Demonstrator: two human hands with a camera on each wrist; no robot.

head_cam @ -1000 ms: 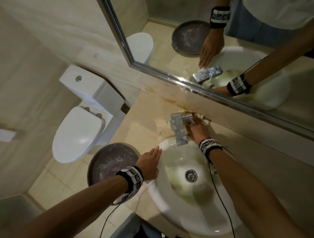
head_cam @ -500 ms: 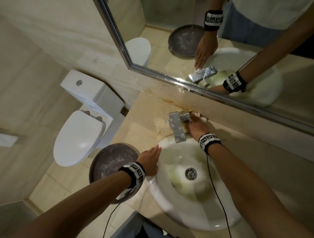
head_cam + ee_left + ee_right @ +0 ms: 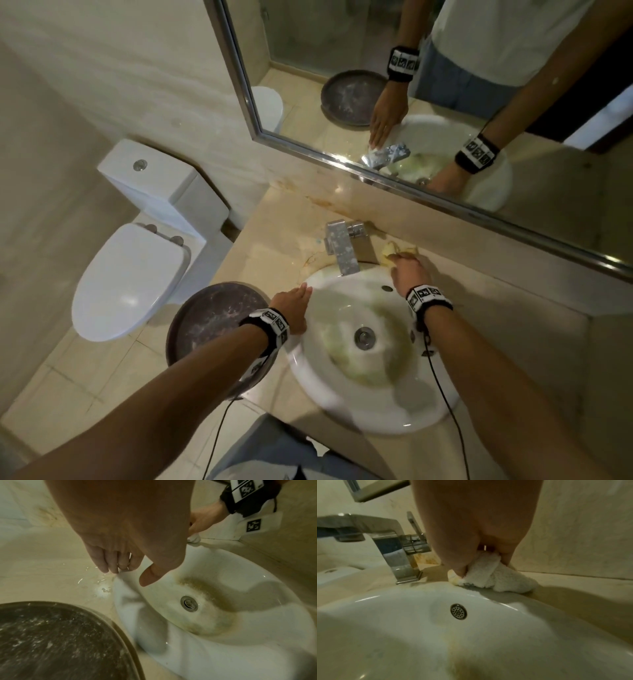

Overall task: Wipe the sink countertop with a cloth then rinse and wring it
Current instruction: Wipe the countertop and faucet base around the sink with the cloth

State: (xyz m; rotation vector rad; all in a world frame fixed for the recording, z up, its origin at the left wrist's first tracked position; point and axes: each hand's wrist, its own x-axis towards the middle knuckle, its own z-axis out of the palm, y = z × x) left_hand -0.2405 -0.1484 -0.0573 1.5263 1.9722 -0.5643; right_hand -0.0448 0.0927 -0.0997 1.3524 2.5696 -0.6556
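Counter (image 3: 281, 240): beige stone slab across the middle of the head view; brownish staining along its back edge under the mirror (image 3: 445, 102), probably what the wiping is after.
Basin (image 3: 329, 404): white oval bowl at lower centre, yellow-green stain around the drain (image 3: 364, 337).
Left hand (image 3: 291, 308): fingers straight and relaxed, tips on the basin's left rim, holding nothing; likely a brace while leaning in.
Right hand (image 3: 409, 270): grip clenched around the cloth, pressing it onto the counter.
Cloth (image 3: 494, 574): white terry, bunched, on the counter just right of the faucet at the basin's back rim.
Faucet (image 3: 339, 246): square chrome body with a side lever; it blocks a straight sweep leftward.
Around: dark round bowl (image 3: 212, 318) at the counter's left end; toilet (image 3: 126, 274) at left.
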